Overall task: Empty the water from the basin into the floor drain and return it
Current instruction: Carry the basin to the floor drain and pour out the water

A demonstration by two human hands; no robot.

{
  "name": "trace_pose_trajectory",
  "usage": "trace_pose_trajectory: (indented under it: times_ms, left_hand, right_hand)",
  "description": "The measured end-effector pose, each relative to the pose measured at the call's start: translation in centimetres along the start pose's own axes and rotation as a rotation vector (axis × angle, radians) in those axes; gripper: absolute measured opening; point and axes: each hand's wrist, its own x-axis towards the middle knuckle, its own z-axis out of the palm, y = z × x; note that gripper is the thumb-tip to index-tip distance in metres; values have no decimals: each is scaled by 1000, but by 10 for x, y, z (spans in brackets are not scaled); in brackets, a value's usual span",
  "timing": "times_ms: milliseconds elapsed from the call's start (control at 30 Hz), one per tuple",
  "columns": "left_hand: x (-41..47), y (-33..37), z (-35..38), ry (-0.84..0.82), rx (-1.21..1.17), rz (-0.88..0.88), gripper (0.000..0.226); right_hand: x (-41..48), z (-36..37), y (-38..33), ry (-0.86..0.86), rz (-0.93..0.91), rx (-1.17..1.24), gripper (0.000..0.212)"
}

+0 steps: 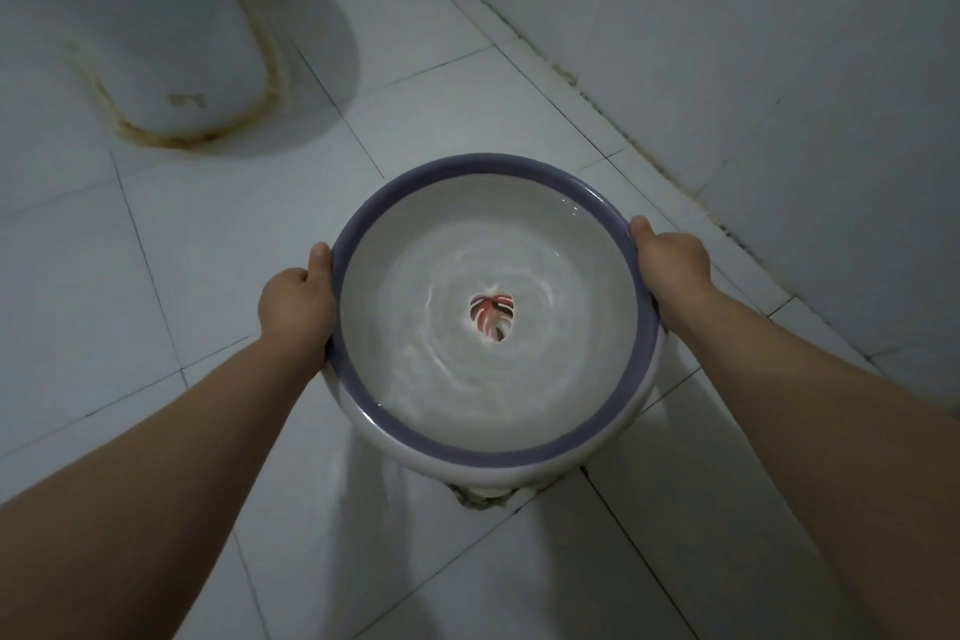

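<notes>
white basin [613, 411] with purple rim band, red-and-black leaf motif [492, 317] at centre, white floor tiles [171, 244], yellow-brown stained toilet base [171, 68]

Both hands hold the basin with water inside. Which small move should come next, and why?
Probably tilt the basin slowly toward its near edge. Left hand and right hand grip opposite rim sides, water remains inside, and the floor drain seems to peek from under that edge.

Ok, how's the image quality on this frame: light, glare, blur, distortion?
Head view: dim, cool light; soft shadow right of the toilet; small glints on the water near the basin far rim; ripples blur the leaf print; wide-angle stretch on the forearms at the lower corners; left hand and right hand stay sharp at the rim.
</notes>
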Motion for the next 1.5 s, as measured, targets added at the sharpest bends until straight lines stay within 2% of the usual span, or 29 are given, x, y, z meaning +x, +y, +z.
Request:
trace_pose_trajectory:
  times_ms: [700, 1100, 1500]
  left_hand:
    - [-1, 8, 8, 62, 45, 128, 60]
    - [1, 5, 6, 60, 9, 58, 57]
    - [3, 3, 3, 55, 6, 63, 56]
  right_hand:
    - [2, -4, 14, 46, -35, 15, 48]
    - [2, 0, 15, 31, -56, -37, 49]
    - [0, 2, 11, 30, -55, -52, 49]
